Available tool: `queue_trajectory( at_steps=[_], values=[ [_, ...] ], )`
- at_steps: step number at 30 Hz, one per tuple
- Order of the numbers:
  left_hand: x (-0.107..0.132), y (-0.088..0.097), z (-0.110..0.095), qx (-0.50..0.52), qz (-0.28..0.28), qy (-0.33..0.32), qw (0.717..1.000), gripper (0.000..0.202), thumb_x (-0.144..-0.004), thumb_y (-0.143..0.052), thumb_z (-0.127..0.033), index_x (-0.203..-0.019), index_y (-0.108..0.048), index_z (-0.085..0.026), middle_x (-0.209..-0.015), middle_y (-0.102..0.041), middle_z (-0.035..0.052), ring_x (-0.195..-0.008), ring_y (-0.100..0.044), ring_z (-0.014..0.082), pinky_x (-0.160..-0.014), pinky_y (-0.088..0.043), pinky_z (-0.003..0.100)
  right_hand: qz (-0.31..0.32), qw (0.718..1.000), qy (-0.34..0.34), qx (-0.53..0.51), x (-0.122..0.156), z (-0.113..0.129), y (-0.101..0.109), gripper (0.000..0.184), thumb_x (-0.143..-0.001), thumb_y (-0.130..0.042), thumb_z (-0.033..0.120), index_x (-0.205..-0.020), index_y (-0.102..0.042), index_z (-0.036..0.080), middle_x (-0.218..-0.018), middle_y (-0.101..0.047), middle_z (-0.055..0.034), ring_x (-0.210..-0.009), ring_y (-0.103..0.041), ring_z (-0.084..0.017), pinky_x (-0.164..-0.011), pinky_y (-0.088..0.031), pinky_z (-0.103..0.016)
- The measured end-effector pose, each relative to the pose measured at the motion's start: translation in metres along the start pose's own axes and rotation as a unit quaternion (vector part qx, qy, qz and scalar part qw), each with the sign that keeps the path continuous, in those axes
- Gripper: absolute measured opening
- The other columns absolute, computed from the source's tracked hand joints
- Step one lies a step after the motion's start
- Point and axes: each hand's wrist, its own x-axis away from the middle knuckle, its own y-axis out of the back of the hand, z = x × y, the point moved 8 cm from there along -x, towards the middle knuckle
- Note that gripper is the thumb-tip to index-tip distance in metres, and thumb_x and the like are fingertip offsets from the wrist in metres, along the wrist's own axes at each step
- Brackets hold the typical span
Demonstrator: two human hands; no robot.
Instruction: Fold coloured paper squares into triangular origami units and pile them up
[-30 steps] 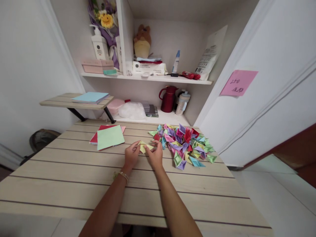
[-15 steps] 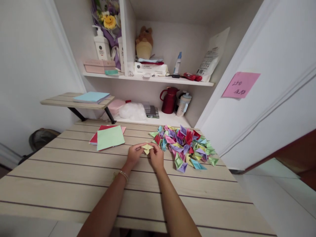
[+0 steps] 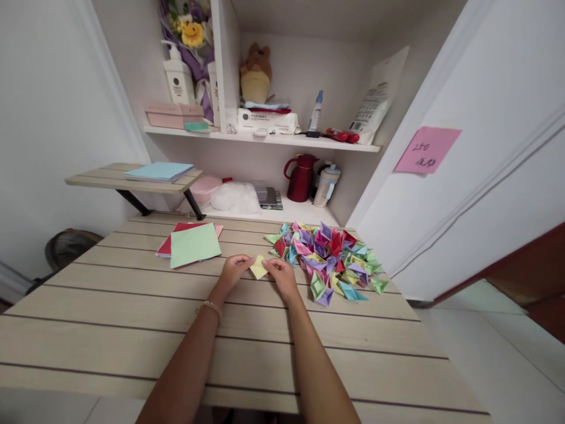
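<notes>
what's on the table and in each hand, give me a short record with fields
left hand: pinches left side of yellow paper
right hand: pinches right side of same paper
paper boats: piled right of the hands, mixed colours
green sheet: left of the hands, over red and pink paper
stand: blue paper on top

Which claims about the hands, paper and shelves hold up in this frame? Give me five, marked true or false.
1. The left hand and right hand both hold yellow paper. True.
2. A purple sheet tops the stack lying directly on the table. False: a green sheet does.
3. Folded paper pieces lie right of both hands. True.
4. The right wrist wears a bracelet. False: the bracelet is on the left wrist.
5. A red jug stands below the upper shelf. True.
</notes>
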Motion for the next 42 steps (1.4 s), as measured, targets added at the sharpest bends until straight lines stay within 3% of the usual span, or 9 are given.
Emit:
queue_trajectory(
  at_steps=[4,7,10,14,18,23,30,37,42],
  values=[
    [0.004,-0.012,0.001,0.017,0.032,0.008,0.999,0.030,-0.062,-0.071,-0.036,-0.082,-0.066,-0.014,-0.062,-0.064,0.0014,-0.061,-0.059,0.0135,-0.059,-0.047,0.024,-0.055,0.998,0.026,-0.008,0.000,0.001,0.007,0.034,-0.065,-0.070,0.042,-0.086,-0.062,0.016,-0.059,-0.062,0.0008,-0.052,-0.054,-0.012,-0.050,-0.042,-0.023],
    [0.006,-0.018,0.000,0.027,0.048,0.011,0.998,0.046,-0.063,-0.071,-0.034,-0.103,-0.062,-0.013,-0.061,-0.063,0.0001,-0.060,-0.059,0.0127,-0.059,-0.047,0.023,-0.055,0.998,0.030,0.000,0.000,0.000,0.005,0.032,-0.065,-0.069,0.042,-0.081,-0.060,0.016,-0.057,-0.060,0.0017,-0.049,-0.052,-0.011,-0.048,-0.040,-0.022],
    [0.005,-0.018,0.000,0.023,0.049,0.017,0.998,0.035,-0.064,-0.070,-0.036,-0.089,-0.067,-0.012,-0.066,-0.066,0.0043,-0.064,-0.061,0.0145,-0.061,-0.048,0.024,-0.035,0.999,0.025,0.010,0.000,-0.001,0.001,0.032,-0.066,-0.069,0.042,-0.081,-0.060,0.016,-0.058,-0.060,0.0014,-0.050,-0.052,-0.011,-0.049,-0.040,-0.022],
    [0.001,-0.005,0.005,0.043,-0.022,0.023,0.999,0.027,-0.062,-0.070,-0.037,-0.075,-0.066,-0.013,-0.072,-0.068,0.0063,-0.065,-0.061,0.0154,-0.060,-0.047,0.025,0.010,1.000,0.009,-0.009,0.001,-0.001,-0.005,0.046,-0.062,-0.073,0.037,-0.102,-0.056,0.019,-0.060,-0.058,0.0039,-0.052,-0.053,-0.011,-0.050,-0.041,-0.021],
    [-0.001,-0.003,0.009,0.054,-0.040,0.034,0.997,0.031,-0.060,-0.070,-0.040,-0.074,-0.064,-0.013,-0.069,-0.067,0.0053,-0.060,-0.060,0.0144,-0.056,-0.046,0.024,0.048,0.999,0.019,0.012,0.001,0.000,-0.010,0.039,-0.064,-0.070,0.038,-0.096,-0.059,0.018,-0.059,-0.058,0.0027,-0.049,-0.051,-0.011,-0.045,-0.038,-0.021],
    [0.002,-0.011,0.003,0.076,-0.015,0.031,0.997,0.041,-0.065,-0.066,-0.047,-0.087,-0.060,-0.013,-0.063,-0.062,0.0010,-0.053,-0.055,0.0109,-0.051,-0.043,0.022,0.008,0.998,0.049,0.039,-0.002,0.003,-0.004,0.029,-0.068,-0.065,0.040,-0.085,-0.060,0.017,-0.051,-0.051,0.0046,-0.044,-0.044,-0.009,-0.041,-0.032,-0.019],
    [0.008,-0.021,-0.004,0.088,0.034,0.018,0.995,0.041,-0.057,-0.074,-0.031,-0.087,-0.050,-0.018,-0.071,-0.061,-0.0011,-0.063,-0.059,0.0111,-0.060,-0.045,0.022,-0.020,0.999,0.038,0.011,0.002,0.006,-0.002,0.022,-0.068,-0.064,0.034,-0.081,-0.054,0.020,-0.045,-0.045,0.0088,-0.038,-0.037,-0.007,-0.039,-0.027,-0.018],
    [0.005,-0.012,-0.001,0.105,0.007,0.032,0.994,0.032,-0.062,-0.067,-0.031,-0.085,-0.051,-0.017,-0.061,-0.059,-0.0028,-0.052,-0.055,0.0106,-0.050,-0.038,0.020,0.105,0.994,0.007,0.021,0.006,0.000,-0.025,0.028,-0.061,-0.071,0.029,-0.086,-0.064,0.019,-0.069,-0.063,0.0009,-0.056,-0.054,-0.011,-0.053,-0.042,-0.022],
    [0.004,-0.008,0.002,0.111,-0.011,0.040,0.993,0.036,-0.062,-0.068,-0.036,-0.088,-0.052,-0.017,-0.056,-0.056,-0.0048,-0.046,-0.051,0.0089,-0.045,-0.034,0.018,0.098,0.994,0.026,0.049,0.005,-0.001,-0.023,0.035,-0.057,-0.075,0.028,-0.090,-0.068,0.018,-0.067,-0.063,0.0015,-0.055,-0.051,-0.010,-0.054,-0.041,-0.022]
  ],
)
